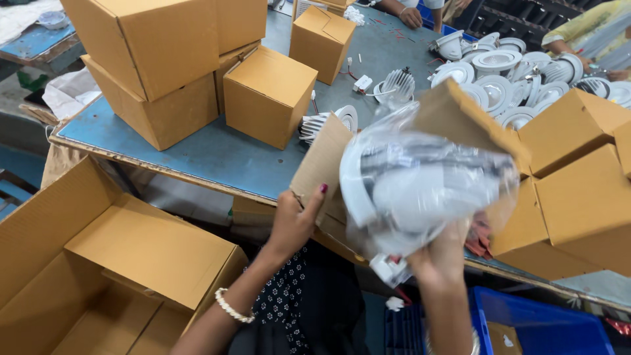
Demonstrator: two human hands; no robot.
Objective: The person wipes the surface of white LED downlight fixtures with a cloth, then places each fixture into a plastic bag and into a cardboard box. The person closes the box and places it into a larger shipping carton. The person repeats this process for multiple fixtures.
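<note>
The bagged light fitting (pixel 420 187), a round white lamp wrapped in clear plastic, hangs in the air over the near edge of the blue table (pixel 217 154). It is tilted: its flat white rim faces left and a little down, its ribbed back points up to the right, and its long axis runs from lower left to upper right. A small white connector dangles at its bottom. The right hand (pixel 444 256) grips the fitting from below, fingers closed on the plastic. The left hand (pixel 296 220) is just to its left, clamped on a flap of the open small cardboard box (pixel 322 167), whose mouth sits around the fitting. Behind are closed cardboard boxes (pixel 269 95), a heap of bare white fittings (pixel 519 75), and a large open carton (pixel 125 263) at lower left.
</note>
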